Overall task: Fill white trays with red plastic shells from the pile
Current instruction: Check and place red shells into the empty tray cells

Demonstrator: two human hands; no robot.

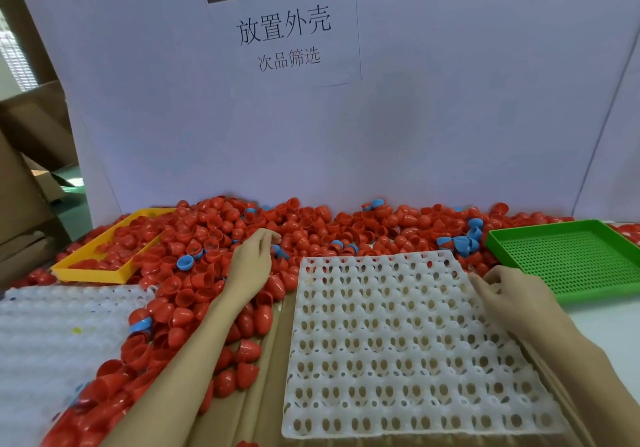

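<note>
A big pile of red plastic shells (pixel 207 238) spreads across the back and left of the table. An empty white tray (pixel 381 394) with rows of holes lies at the centre, on cardboard. My left hand (pixel 251 263) reaches into the pile left of the tray, back of the hand up. Its fingertips curl down among the shells, and whatever they hold is hidden. My right hand (pixel 512 290) is at the tray's right edge, fingers curled round the rim near the far right corner.
More white trays (pixel 52 335) lie at the left. A yellow tray (pixel 86 273) holding red shells sits at the back left, a green perforated tray (pixel 571 263) at the right. Several blue shells (pixel 457 242) are mixed into the pile. A white board with a paper sign stands behind.
</note>
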